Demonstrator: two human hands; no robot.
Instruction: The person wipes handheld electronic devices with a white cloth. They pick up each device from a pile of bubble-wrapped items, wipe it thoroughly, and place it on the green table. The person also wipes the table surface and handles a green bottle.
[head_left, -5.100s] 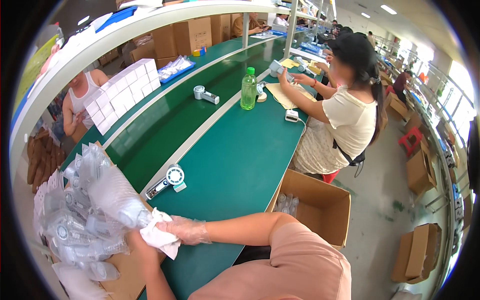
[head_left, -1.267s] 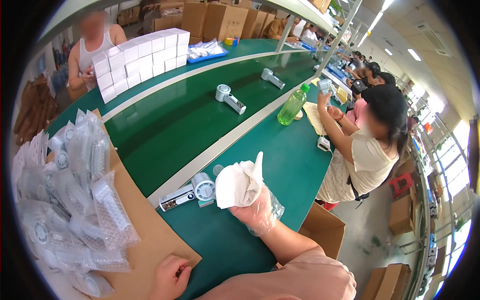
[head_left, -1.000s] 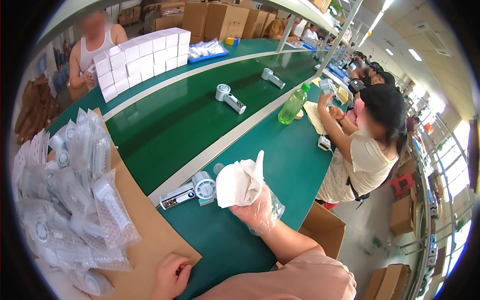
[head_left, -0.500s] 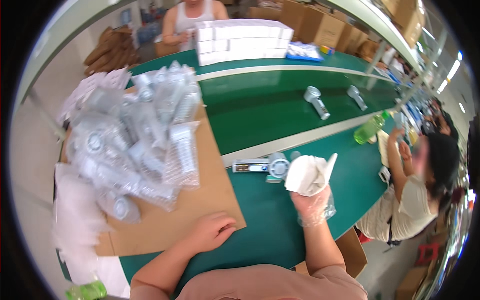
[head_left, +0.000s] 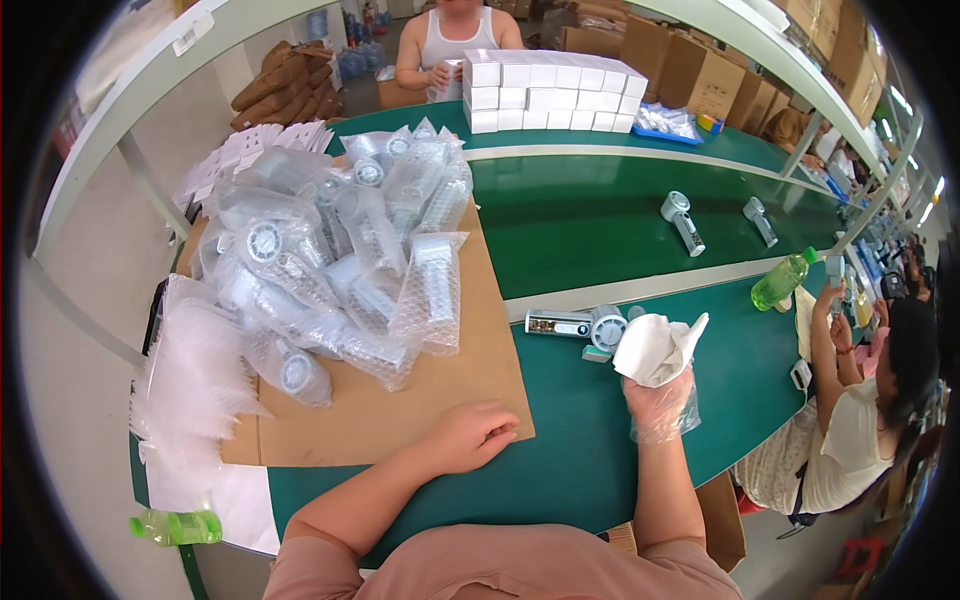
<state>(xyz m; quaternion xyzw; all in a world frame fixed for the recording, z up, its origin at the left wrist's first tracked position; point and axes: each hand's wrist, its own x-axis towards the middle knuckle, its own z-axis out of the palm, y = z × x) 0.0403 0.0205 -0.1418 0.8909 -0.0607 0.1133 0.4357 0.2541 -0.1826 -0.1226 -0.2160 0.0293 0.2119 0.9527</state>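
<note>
In my right hand [head_left: 657, 402] is a folded white cloth [head_left: 655, 350], gripped at its lower end. Thin clear plastic [head_left: 668, 425] wraps around the palm and wrist. My left hand [head_left: 473, 437] rests loosely curled at the right edge of a cardboard sheet [head_left: 400, 430], with nothing visible in it. Just beyond the cloth, a grey handheld fan [head_left: 560, 323] lies on its side, its round head towards the cloth. A small green-and-white piece [head_left: 597, 354] is beside that head. Left of my hands, bubble-wrap bags [head_left: 430, 295] with similar fans are heaped on the cardboard.
Two more fans [head_left: 684, 224] lie on the green belt [head_left: 570, 220]. White boxes [head_left: 550, 95] are stacked beyond it, near a person [head_left: 460, 45]. A green bottle [head_left: 785, 280] and a seated co-worker [head_left: 850, 410] are at right. Empty-looking bubble bags [head_left: 195, 365] lie at left.
The view has swung, so the whole scene sits farther right in the picture. Both hands keep their pose: the right still grips the cloth, the left still rests curled on the cardboard.
</note>
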